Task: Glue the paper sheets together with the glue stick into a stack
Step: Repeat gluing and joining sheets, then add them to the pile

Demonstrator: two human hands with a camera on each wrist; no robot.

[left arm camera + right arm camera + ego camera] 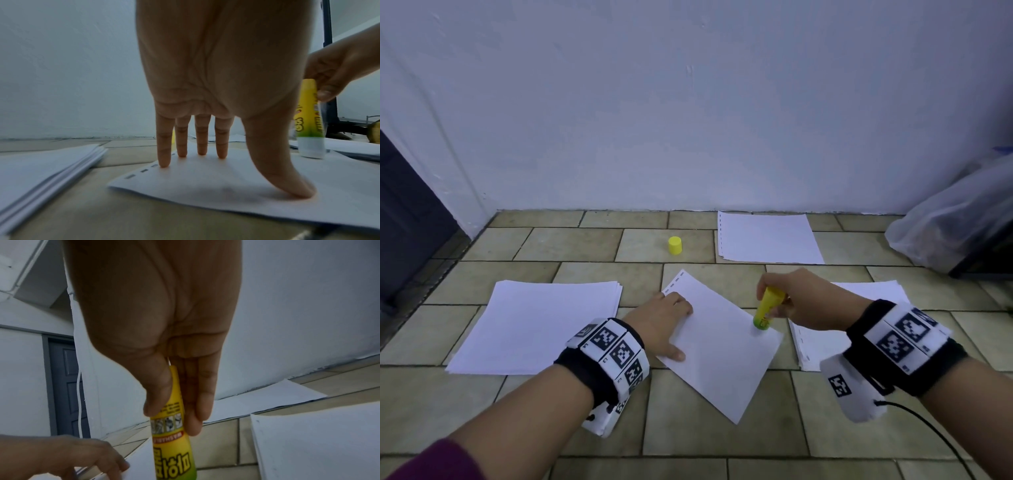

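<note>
My left hand (pixel 666 320) lay flat, fingers (pixel 164 146) straight and slightly spread, the tips and thumb pressing the far-left corner of a single paper sheet (pixel 719 349) that sat askew on the tiled floor (pixel 722 442). My right hand (pixel 791 298) had its thumb and fingers wrapped round the yellow glue stick (pixel 767 307), held tilted with its uncapped end down on the sheet's right corner. The stick's yellow cap (pixel 675 245) stood on the tiles farther off, well apart. A stack of sheets (pixel 534 325) lay to the left, another pile (pixel 825 342) under my right wrist, and a third (pixel 767 238) near the far wall (pixel 688 102). A plastic bag (pixel 955 226) sat at the far right.
</note>
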